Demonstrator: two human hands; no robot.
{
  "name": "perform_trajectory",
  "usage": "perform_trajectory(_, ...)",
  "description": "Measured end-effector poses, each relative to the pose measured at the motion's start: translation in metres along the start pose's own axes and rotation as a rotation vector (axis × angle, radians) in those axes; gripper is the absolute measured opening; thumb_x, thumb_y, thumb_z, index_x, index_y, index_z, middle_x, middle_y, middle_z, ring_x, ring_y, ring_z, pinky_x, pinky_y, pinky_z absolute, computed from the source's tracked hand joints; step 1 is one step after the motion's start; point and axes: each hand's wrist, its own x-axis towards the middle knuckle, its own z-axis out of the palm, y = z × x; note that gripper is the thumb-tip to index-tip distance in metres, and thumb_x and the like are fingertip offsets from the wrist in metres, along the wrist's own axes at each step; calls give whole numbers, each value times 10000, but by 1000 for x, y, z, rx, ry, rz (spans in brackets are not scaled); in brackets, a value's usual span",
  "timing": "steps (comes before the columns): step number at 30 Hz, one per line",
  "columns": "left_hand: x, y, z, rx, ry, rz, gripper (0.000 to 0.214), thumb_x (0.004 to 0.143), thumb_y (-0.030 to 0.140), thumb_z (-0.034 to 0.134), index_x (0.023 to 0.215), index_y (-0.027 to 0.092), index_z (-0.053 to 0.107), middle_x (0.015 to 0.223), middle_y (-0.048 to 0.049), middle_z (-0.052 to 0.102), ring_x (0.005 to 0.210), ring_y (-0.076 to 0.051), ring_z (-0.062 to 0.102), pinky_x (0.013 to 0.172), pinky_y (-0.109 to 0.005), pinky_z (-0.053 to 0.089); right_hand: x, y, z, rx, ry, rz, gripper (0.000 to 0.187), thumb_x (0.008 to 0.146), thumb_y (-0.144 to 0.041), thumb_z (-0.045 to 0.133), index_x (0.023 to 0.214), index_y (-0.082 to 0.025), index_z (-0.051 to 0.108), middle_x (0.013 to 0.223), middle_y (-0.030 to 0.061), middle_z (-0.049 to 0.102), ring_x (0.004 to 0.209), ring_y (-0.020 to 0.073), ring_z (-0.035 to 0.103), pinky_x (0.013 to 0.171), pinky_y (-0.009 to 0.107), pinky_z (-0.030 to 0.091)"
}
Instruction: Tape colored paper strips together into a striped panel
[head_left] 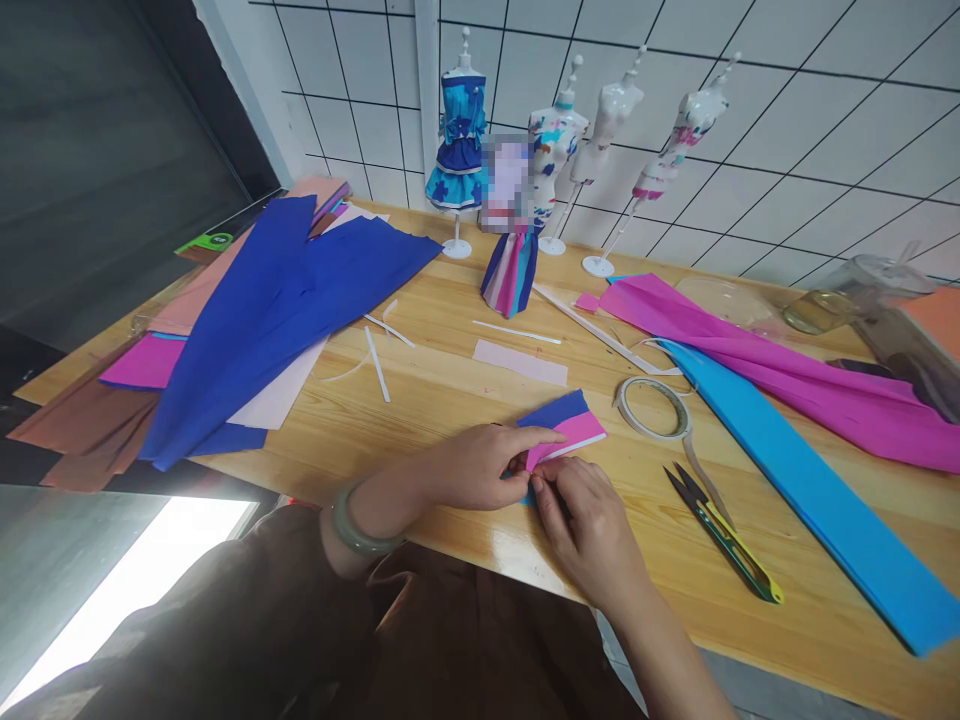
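Observation:
A small piece of crepe paper (pixel 557 411) with blue and pink bands and a narrow white strip along one edge is between my hands, just above the table's front. My left hand (pixel 487 465) pinches its near corner, with the index finger stretched across the pink band. From the right, my right hand (pixel 592 515) pinches the same corner, thumb against fingers. A bit of light blue shows beneath the fingertips; the pinched part itself is hidden. Right of the hands lie a roll of tape (pixel 683 415) with a loose tail and a pair of yellow-and-green thread snips (pixel 731 550).
Blue crepe paper (pixel 255 320) and other sheets pile up at left. Folded magenta paper (pixel 757 350) and light blue paper (pixel 795 490) stretch across the right. Several small mannequins (pixel 463 130) stand at the back near a striped skirt (pixel 511 275). White strips (pixel 377 365) lie mid-table.

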Motion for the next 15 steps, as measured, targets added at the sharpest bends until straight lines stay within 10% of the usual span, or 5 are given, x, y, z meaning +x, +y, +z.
perform_trajectory(15,-1,-2,2,-46,28,22,517,734,121,461,1248,179,449,1029,-56,618,769,-141,563,707,-261,432,1,0,1,-3,-8,11,93,862,-170,449,862,-155,541,781,70,580,762,197,497,691,348,381)
